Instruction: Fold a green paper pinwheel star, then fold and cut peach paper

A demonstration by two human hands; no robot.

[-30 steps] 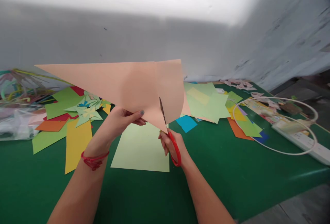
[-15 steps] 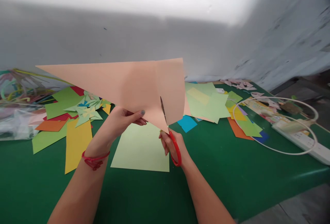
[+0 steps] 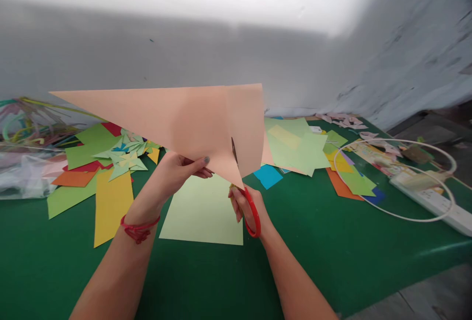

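A large folded sheet of peach paper point(image 3: 155, 113) is held up above the table, its long point toward the left. My left hand point(image 3: 186, 170) pinches its lower edge, thumb on the near face. In my right hand point(image 3: 245, 207) are red-handled scissors point(image 3: 254, 217), fingers through the loops. Their dark blade shows against the peach paper, near the line where the folded triangle meets the single strip at the right. Part of the blades is hidden by the paper. Below both hands lies a pale green sheet point(image 3: 204, 217) on the table.
The green table point(image 3: 306, 251) carries a yellow sheet point(image 3: 112, 207) and folded green paper stars point(image 3: 127, 160) at left. At right are pale green sheets point(image 3: 291, 143), a blue piece point(image 3: 268, 176), a white cable point(image 3: 391, 218) and a power strip point(image 3: 427, 197). A wall stands behind.
Hardly anything differs. The scissor blade sits slightly further right against the peach paper, and both hands have shifted a little to the right.
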